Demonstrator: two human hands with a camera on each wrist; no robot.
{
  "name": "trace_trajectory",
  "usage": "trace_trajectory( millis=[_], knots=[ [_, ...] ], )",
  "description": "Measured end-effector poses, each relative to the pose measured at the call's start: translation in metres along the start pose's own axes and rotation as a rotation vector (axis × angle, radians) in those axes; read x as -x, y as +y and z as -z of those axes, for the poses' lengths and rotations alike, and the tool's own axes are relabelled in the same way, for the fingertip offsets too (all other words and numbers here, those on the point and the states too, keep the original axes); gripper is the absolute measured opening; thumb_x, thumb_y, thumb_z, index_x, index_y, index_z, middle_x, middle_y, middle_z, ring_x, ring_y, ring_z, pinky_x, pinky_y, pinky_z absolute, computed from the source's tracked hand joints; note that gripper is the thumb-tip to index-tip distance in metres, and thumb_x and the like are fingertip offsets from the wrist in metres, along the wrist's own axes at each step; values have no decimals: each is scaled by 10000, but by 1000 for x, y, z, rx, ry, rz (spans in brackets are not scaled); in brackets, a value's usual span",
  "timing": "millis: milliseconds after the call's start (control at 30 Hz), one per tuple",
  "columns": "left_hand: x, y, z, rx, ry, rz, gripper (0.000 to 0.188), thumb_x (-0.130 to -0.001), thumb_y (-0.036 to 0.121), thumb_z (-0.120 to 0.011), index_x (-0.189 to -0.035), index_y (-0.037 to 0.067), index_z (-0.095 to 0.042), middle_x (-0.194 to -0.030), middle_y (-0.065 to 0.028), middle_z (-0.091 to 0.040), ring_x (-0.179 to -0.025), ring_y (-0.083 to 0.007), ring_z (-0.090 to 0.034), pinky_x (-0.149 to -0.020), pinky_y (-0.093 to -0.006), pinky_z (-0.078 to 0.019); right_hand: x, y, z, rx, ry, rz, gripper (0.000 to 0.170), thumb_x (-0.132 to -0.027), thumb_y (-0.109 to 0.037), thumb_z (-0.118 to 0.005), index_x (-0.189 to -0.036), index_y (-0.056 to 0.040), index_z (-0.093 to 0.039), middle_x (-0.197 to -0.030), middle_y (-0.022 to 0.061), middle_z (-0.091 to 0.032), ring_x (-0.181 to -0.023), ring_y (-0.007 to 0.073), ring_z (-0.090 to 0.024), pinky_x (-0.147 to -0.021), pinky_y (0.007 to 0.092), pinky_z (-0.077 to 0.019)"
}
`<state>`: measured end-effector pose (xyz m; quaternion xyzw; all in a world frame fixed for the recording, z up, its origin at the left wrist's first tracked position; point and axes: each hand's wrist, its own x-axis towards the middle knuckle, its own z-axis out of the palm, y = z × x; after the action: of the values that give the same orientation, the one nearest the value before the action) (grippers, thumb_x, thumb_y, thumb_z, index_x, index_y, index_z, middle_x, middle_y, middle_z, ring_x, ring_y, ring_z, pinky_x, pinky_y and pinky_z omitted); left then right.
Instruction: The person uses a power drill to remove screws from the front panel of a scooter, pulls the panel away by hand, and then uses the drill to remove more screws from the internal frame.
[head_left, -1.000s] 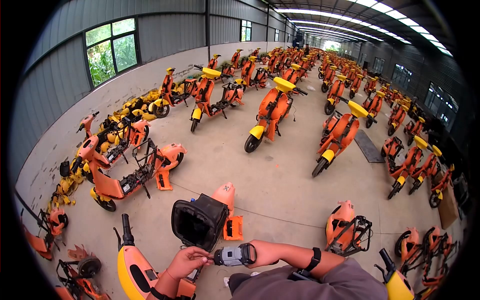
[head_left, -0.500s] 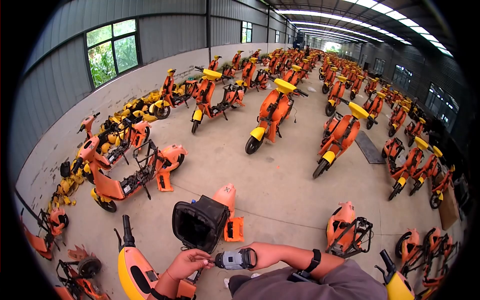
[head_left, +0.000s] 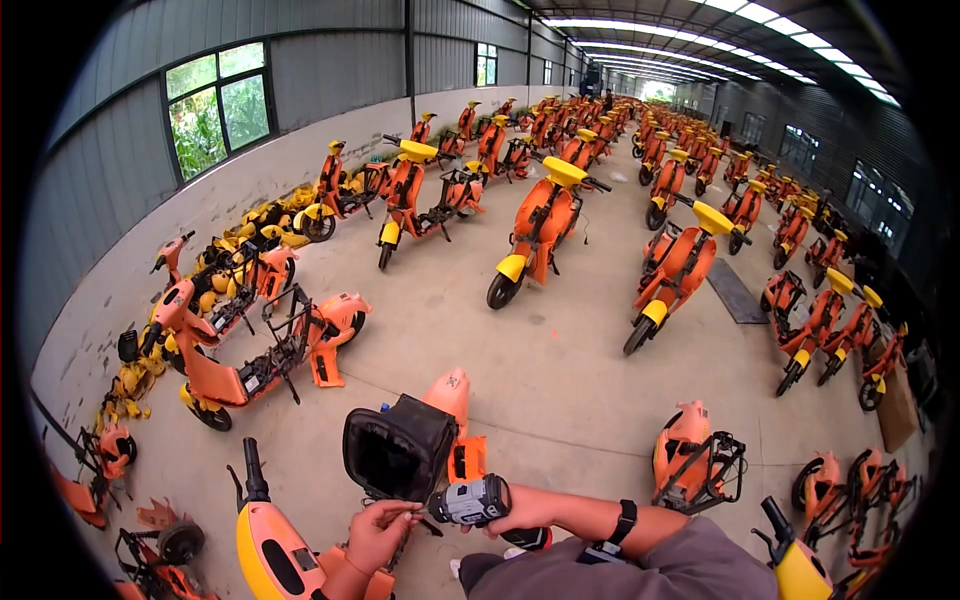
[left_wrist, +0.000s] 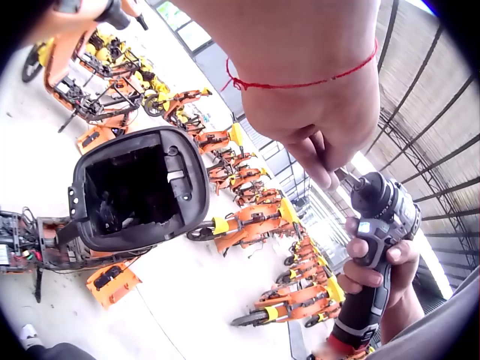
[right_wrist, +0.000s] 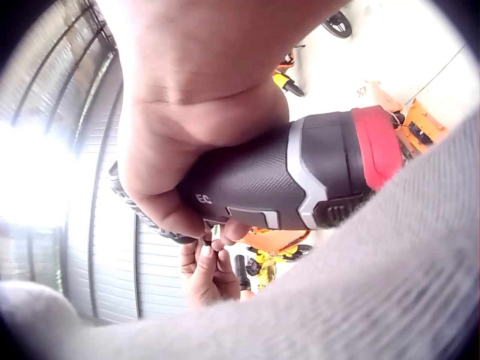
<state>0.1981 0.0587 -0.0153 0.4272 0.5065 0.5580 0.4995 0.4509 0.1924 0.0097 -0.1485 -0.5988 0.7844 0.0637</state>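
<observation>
My right hand (head_left: 520, 508) grips a grey and black cordless drill (head_left: 468, 500) by its handle. Its red battery end (right_wrist: 377, 148) shows in the right wrist view. My left hand (head_left: 378, 532) is at the drill's front, thumb and fingertips pinching a small thin bit (left_wrist: 343, 175) at the black chuck (left_wrist: 367, 192). Most of the bit is hidden by the fingers. In the left wrist view, the chuck points up toward the left hand. Just beyond the hands is a black open storage bucket (head_left: 436, 425) on a partly stripped orange scooter.
A yellow-orange scooter front (head_left: 270, 545) with a handlebar stands close at left; another handlebar (head_left: 775, 520) is at right. Stripped frames (head_left: 695, 460) stand on the concrete floor. Rows of orange scooters (head_left: 540, 230) fill the hall, and yellow panels (head_left: 240, 240) lie along the left wall.
The drill has tilted in my right hand, so its side and battery end now show below it. My left hand stays at the chuck. The head view has shifted slightly.
</observation>
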Motion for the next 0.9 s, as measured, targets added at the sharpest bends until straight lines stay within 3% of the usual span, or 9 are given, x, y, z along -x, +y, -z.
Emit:
trace_trajectory(
  millis=[267,333,367,433,800,900],
  knots=[
    [2,-10,-7,-27,118,-113,174,-941,-62,-549,-1104,-76,-609,-1105,-155,-697,-982,-196,-692,-849,-279,-558,-4,14,1,-185,55,-32,453,-734,27,-666,-1175,-18,-576,-1005,59,-683,-881,121,-611,-739,286,-517],
    [-1,-12,-3,-21,56,-61,179,-943,-54,-555,-1115,-76,-595,-1115,-157,-693,-994,-200,-688,-867,-291,-557,-9,33,14,104,64,37,447,-743,-45,-716,-1165,-12,-573,-985,58,-676,-876,127,-604,-781,299,-514],
    [-2,-13,-2,-22,57,-61,179,-943,-54,-555,-1115,-76,-595,-1115,-157,-693,-994,-200,-688,-867,-291,-557,-7,35,17,104,63,38,447,-743,-45,-716,-1165,-12,-573,-985,58,-676,-876,127,-604,-781,299,-514],
    [-3,-15,-2,36,8,-67,194,-943,-44,-566,-1134,-75,-573,-1126,-162,-687,-1002,-207,-685,-885,-303,-556,-3,30,19,370,137,-7,470,-741,-108,-758,-1159,-9,-569,-973,54,-670,-868,135,-597,-812,304,-505],
    [-5,-13,6,165,-1,44,186,-930,-56,-588,-1115,-66,-571,-1124,-185,-683,-1002,-235,-688,-881,-325,-571,2,-1,4,467,150,-46,409,-730,-112,-751,-1087,-25,-572,-905,45,-647,-809,136,-583,-761,307,-504],
    [-5,-16,2,172,1,50,185,-927,-67,-584,-1112,-70,-575,-1120,-187,-684,-1000,-236,-690,-887,-325,-571,5,-10,3,491,107,-184,407,-732,-114,-747,-1090,-24,-574,-908,47,-649,-809,140,-585,-761,314,-504]
  ],
)
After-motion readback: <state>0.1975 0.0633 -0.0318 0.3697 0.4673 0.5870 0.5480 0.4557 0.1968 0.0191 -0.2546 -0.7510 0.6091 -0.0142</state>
